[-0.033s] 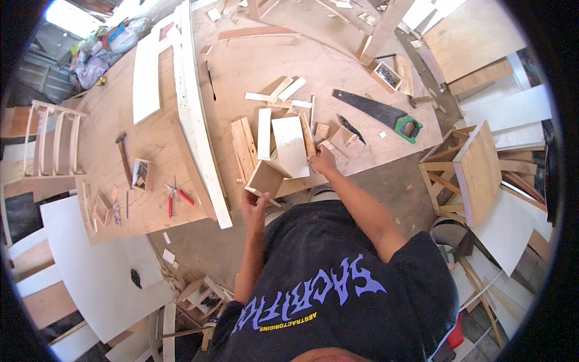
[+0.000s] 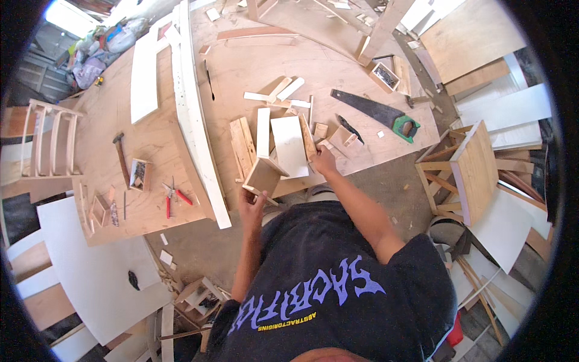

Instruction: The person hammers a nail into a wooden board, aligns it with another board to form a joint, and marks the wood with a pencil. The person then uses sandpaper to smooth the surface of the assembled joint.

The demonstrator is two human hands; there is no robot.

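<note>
At the near edge of the workbench (image 2: 271,72), my left hand (image 2: 252,204) is closed around the lower corner of a small wooden assembly. That assembly has a square brown panel (image 2: 265,177) and a white upright strip (image 2: 263,133). My right hand (image 2: 323,160) grips the near end of a narrow wooden strip (image 2: 307,136), which stands along the right side of a white board (image 2: 289,146). Whether the strip is fastened to the board I cannot tell. Rough wood blocks (image 2: 242,148) lie left of the assembly. Small offcuts (image 2: 289,90) are scattered just beyond.
A handsaw with a green handle (image 2: 405,128) lies to the right, near a box of nails (image 2: 385,77). Leftward are a long white beam (image 2: 196,114), a hammer (image 2: 120,158), red-handled pliers (image 2: 175,196) and another small box (image 2: 140,174). A wooden stool frame (image 2: 476,175) stands off the right edge.
</note>
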